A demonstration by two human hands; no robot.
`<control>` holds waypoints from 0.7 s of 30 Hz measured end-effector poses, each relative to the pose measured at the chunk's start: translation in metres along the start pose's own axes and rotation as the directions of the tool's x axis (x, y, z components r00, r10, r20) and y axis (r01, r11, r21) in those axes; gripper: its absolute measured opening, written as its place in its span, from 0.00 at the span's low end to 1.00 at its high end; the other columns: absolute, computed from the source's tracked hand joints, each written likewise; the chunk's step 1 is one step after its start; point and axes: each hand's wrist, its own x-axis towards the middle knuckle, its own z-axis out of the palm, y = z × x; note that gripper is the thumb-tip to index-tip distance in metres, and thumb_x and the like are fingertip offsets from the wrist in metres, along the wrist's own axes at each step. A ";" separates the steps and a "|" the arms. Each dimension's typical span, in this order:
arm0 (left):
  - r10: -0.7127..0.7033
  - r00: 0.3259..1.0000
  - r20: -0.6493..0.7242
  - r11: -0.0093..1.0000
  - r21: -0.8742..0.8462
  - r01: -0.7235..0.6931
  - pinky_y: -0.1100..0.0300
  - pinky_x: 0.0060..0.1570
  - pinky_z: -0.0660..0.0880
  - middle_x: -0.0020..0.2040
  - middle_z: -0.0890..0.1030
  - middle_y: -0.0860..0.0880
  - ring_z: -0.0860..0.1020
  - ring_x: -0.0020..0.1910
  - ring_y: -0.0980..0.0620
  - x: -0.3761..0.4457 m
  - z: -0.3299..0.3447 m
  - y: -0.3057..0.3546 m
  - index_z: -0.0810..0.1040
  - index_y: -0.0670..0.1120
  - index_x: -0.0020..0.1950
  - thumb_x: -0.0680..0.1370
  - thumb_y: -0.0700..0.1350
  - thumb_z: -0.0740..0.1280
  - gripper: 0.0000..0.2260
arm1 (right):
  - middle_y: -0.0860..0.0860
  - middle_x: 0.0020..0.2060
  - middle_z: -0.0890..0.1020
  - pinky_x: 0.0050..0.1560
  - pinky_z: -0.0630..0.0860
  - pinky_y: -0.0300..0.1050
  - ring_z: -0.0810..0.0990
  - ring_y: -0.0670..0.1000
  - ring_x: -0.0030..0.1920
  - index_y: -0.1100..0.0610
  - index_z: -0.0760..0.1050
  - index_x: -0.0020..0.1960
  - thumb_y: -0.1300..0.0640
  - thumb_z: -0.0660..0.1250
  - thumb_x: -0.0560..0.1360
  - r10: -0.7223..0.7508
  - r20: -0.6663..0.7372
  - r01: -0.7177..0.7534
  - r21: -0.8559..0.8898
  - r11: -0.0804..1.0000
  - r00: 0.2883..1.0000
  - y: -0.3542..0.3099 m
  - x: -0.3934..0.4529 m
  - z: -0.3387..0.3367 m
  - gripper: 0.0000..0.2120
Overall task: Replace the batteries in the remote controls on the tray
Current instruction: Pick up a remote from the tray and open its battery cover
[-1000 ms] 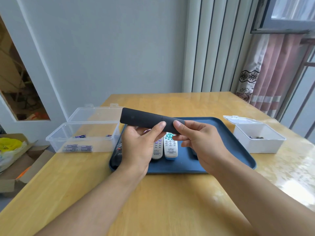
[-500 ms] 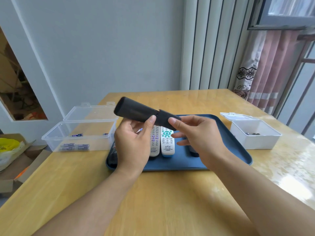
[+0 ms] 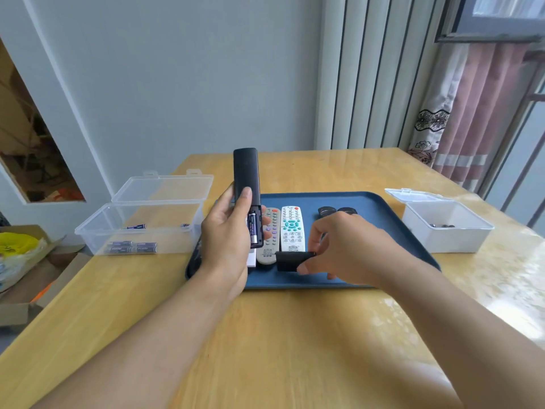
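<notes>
Over tray's (image 3: 383, 219) near edge: left hand (image 3: 227, 243) grips black remote (image 3: 246, 178), old batteries (image 3: 253, 228) exposed; right hand (image 3: 348, 249) pinches removed cover (image 3: 290, 261). Swap pending; other remotes untouched.

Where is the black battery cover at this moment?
In the head view the black battery cover is pinched by the right hand low over the blue tray, just in front of the white remote.

Above the blue tray (image 3: 383, 214), the left hand (image 3: 227, 243) holds a black remote (image 3: 246, 178) upright, batteries (image 3: 253, 228) showing. The right hand (image 3: 348, 249) pinches its black cover (image 3: 290, 261) over the tray's near edge.
</notes>
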 end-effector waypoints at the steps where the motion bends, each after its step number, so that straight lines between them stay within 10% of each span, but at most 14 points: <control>1: -0.015 1.000 0.012 1.000 -0.019 0.015 0.61 0.31 0.78 0.38 0.81 0.47 0.79 0.33 0.54 -0.001 0.000 0.000 0.81 0.49 0.62 0.83 0.47 0.65 0.10 | 0.43 0.43 0.83 0.46 0.81 0.48 0.83 0.47 0.41 0.47 0.75 0.41 0.38 0.80 0.62 -0.001 0.004 0.001 -0.013 1.000 1.000 -0.001 -0.001 0.001 0.19; 12: -0.205 0.962 0.183 0.909 -0.330 0.256 0.57 0.44 0.83 0.49 0.85 0.43 0.85 0.44 0.45 -0.003 0.004 0.010 0.77 0.46 0.67 0.86 0.44 0.55 0.15 | 0.39 0.42 0.82 0.39 0.74 0.43 0.79 0.43 0.44 0.45 0.77 0.41 0.33 0.79 0.59 -0.048 -0.057 0.047 -0.016 0.999 0.997 -0.004 -0.002 0.004 0.21; 16: -0.196 0.949 0.245 0.911 -0.312 0.269 0.56 0.47 0.83 0.52 0.85 0.44 0.85 0.45 0.47 -0.003 0.003 0.009 0.76 0.49 0.69 0.86 0.45 0.55 0.15 | 0.41 0.32 0.80 0.37 0.75 0.46 0.77 0.43 0.35 0.45 0.80 0.37 0.37 0.77 0.64 -0.138 -0.288 0.196 0.183 0.963 0.948 -0.007 0.001 0.005 0.14; 21: -0.226 0.916 0.332 0.933 -0.196 0.301 0.57 0.44 0.70 0.53 0.84 0.49 0.80 0.45 0.50 -0.008 0.003 0.009 0.80 0.54 0.64 0.86 0.49 0.55 0.15 | 0.36 0.40 0.77 0.39 0.76 0.45 0.75 0.41 0.34 0.38 0.82 0.55 0.41 0.73 0.72 -0.366 -0.421 0.447 0.109 0.888 0.830 -0.014 -0.001 0.016 0.12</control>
